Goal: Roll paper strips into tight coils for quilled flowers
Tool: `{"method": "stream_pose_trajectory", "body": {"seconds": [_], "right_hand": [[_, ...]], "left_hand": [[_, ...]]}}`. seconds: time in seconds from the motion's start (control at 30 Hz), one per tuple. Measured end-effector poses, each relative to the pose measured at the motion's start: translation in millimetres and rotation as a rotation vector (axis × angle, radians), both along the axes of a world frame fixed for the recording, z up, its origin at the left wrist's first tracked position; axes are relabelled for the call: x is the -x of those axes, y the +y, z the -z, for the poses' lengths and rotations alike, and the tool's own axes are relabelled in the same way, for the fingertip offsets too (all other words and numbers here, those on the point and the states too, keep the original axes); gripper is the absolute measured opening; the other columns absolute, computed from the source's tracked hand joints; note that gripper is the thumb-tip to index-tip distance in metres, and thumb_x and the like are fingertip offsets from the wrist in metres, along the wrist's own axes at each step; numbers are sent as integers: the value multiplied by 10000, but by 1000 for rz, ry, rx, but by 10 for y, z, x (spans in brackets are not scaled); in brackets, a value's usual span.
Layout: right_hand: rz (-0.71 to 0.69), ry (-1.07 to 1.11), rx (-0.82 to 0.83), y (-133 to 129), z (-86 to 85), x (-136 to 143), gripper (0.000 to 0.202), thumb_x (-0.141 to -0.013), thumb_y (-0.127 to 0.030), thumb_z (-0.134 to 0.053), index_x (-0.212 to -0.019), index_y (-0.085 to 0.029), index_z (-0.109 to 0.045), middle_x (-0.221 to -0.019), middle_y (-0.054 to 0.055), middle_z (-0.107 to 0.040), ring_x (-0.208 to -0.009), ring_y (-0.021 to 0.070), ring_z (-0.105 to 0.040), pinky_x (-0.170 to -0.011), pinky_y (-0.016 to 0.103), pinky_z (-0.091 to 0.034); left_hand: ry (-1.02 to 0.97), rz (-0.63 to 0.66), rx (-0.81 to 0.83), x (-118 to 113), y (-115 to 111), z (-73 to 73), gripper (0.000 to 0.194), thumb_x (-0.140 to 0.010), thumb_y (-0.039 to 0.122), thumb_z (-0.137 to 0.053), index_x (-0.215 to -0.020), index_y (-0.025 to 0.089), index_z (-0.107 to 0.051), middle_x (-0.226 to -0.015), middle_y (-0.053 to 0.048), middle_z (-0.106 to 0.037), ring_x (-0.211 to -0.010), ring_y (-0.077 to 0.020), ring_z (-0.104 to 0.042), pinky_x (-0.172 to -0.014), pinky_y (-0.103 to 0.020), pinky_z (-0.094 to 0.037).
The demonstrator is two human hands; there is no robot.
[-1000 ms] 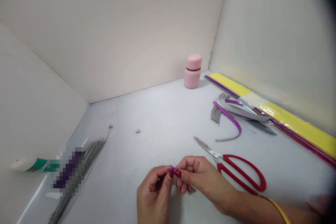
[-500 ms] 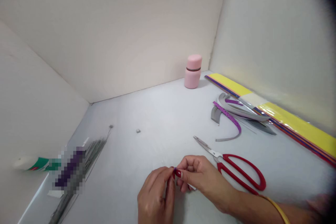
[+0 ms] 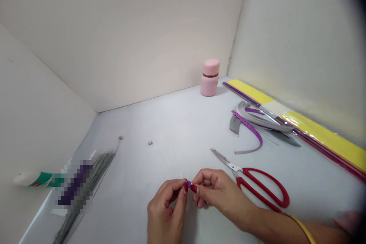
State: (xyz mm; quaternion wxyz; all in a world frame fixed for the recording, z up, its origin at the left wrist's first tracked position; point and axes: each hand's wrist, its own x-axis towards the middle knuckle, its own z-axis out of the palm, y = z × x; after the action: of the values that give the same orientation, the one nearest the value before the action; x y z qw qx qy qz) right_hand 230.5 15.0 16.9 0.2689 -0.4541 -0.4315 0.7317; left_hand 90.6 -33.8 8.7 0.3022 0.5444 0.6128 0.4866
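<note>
A small piece of purple patterned strip [image 3: 188, 183] is pinched between my two hands, low in the middle of the view. My left hand [image 3: 168, 207] grips its left end between thumb and forefinger. The right end sits between the thumb and forefinger of my right hand [image 3: 213, 188]. Most of the piece is covered by fingertips. To the right of my right hand lie scissors [image 3: 236, 168] with red handles, blades pointing to the upper left. Beyond them a longer purple strip [image 3: 251, 127] curls on the table among grey strips [image 3: 259, 120].
A pink bottle [image 3: 209, 84] stands by the back wall. Along the right wall lies a pack of coloured sheets [image 3: 309, 122]. At left are a bundle of thin wires [image 3: 104, 162] and a white-green tube [image 3: 38, 179], partly blurred. Two small wire bits, including one [image 3: 150, 143], rest mid-table.
My left hand has shifted slightly left and its fingers have changed position. More of the purple strip now shows between my fingertips. My right hand is nearly still.
</note>
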Motion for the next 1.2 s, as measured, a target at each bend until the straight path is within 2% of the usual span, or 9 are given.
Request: {"method": "stream_pose_trajectory", "body": {"seconds": [0.2,0.37,0.43,0.53,0.63,0.8,0.93,1.1,1.2], "right_hand": [[4,-7,19,12,3,11,33,-664,-174,-563,-643,-151,-554,-545,-20,-612,-490,96,-542,-500,222,-363],[5,83,36,5,17,7,140,-695,-261,-644,-696,-134,-586,-589,-3,-632,-503,92,-540,-520,229,-351],[9,136,46,-6,34,4,195,-677,-290,-696,-734,-128,-605,-594,-8,-627,-519,87,-536,-532,224,-345],[12,194,57,-20,50,2,248,-664,-325,-730,-764,-125,-623,-570,-22,-605,-525,80,-522,-536,216,-337],[18,198,45,-13,30,0,253,-670,-350,-726,-740,-124,-637,-561,-24,-600,-529,81,-524,-531,211,-329],[4,167,30,16,-27,-9,273,-699,-390,-692,-732,-122,-649,-611,9,-644,-531,84,-529,-526,210,-322],[-19,184,27,7,-29,-16,280,-698,-392,-693,-771,-124,-657,-610,17,-654,-538,94,-537,-534,219,-329],[-15,173,22,-13,-26,-9,279,-685,-393,-700,-724,-121,-650,-596,14,-646,-528,97,-538,-533,223,-337],[-16,166,24,-11,-28,-2,288,-677,-403,-702,-697,-123,-634,-590,9,-639,-516,95,-540,-524,222,-339]], "left_hand": [[131,91,-47,63,18,28,140,-813,139,-529,-831,201,-653,-774,-13,-681,-685,-112,-639,-635,-175,-492],[587,132,-376,122,12,78,201,-783,32,-542,-938,129,-624,-826,-81,-695,-755,-146,-651,-726,-213,-500],[650,146,-433,119,2,101,201,-776,30,-559,-947,111,-626,-832,-97,-692,-760,-152,-648,-734,-217,-501],[545,111,-413,72,-16,131,192,-796,45,-543,-942,126,-638,-837,-95,-680,-763,-150,-635,-730,-221,-493],[401,76,-323,20,-28,138,200,-812,67,-531,-941,150,-659,-855,-85,-666,-780,-146,-623,-728,-219,-476],[107,109,-150,18,-4,66,195,-816,125,-533,-928,203,-671,-824,-39,-656,-758,-129,-612,-678,-206,-468],[-110,4,8,38,35,2,107,-793,214,-585,-833,237,-682,-777,-3,-674,-725,-121,-618,-662,-190,-469],[-189,66,65,28,52,-16,85,-771,237,-609,-774,211,-690,-736,-17,-650,-687,-141,-614,-623,-218,-477],[-197,58,73,21,48,-11,65,-759,236,-619,-742,197,-668,-725,-21,-636,-663,-142,-603,-620,-230,-479]]}}
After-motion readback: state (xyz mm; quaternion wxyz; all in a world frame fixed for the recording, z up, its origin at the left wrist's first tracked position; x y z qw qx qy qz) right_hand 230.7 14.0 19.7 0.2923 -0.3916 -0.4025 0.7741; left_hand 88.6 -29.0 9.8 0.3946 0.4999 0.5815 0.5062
